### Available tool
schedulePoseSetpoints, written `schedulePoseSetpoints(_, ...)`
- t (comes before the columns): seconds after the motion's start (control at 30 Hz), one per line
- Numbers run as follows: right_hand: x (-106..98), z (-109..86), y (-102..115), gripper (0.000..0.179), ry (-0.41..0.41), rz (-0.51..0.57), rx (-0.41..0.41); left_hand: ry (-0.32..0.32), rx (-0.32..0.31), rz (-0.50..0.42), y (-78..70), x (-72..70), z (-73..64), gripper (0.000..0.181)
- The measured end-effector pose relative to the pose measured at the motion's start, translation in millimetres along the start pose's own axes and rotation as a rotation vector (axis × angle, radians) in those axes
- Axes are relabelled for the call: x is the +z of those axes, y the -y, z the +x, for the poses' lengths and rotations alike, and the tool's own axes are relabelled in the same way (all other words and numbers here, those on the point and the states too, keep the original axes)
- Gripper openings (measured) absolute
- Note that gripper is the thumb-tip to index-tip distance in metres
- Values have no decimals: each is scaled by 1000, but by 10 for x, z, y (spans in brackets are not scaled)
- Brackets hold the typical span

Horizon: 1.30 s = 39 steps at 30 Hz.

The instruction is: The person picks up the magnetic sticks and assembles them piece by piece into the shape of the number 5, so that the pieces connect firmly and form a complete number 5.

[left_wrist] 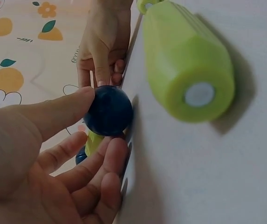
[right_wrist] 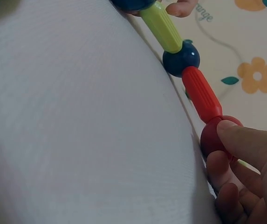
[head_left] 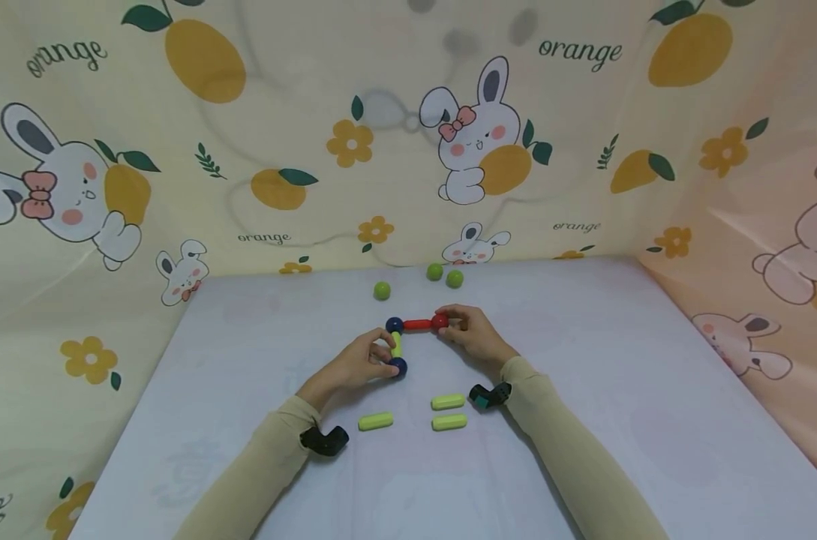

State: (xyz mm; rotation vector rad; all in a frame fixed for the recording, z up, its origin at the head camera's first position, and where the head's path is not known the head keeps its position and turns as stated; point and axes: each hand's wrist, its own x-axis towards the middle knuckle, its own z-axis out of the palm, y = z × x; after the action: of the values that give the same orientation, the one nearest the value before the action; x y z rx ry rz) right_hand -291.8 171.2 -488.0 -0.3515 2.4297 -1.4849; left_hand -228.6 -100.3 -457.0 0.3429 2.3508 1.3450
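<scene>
A joined chain of balls and rods lies on the table: a near blue ball (head_left: 397, 367), a yellow-green rod (head_left: 397, 345), a second blue ball (head_left: 394, 325), a red rod (head_left: 418, 325) and a red ball (head_left: 440, 322). My left hand (head_left: 361, 360) pinches the near blue ball between thumb and fingers; the left wrist view shows this ball (left_wrist: 108, 111) close up. At the chain's other end, my right hand (head_left: 476, 334) pinches the red ball, its thumb across it in the right wrist view. The chain bends at the middle blue ball (right_wrist: 181, 59).
Three loose yellow-green rods lie nearer me: one at left (head_left: 376, 421), two stacked at right, the upper (head_left: 448, 402) and lower (head_left: 449, 422). Behind the chain are three green balls, one (head_left: 382, 290) apart from the pair (head_left: 435, 271). A printed cloth (head_left: 408, 187) hangs behind the table.
</scene>
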Motion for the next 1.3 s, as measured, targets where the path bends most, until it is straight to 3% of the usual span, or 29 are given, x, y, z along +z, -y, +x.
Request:
schedulePoseSetpoints(0.43,-3,-33,0,44,-4,1,10,45,61,74,14,-5,-10,47)
schedulePoseSetpoints(1.07,0,-36,-20,49,-7,-13,-43,48,38,72,-8,-1,-17,49)
schedulePoseSetpoints(1.3,-95,-35,30,52,0,7,-59,64,51,73,-12,-30,-9,49)
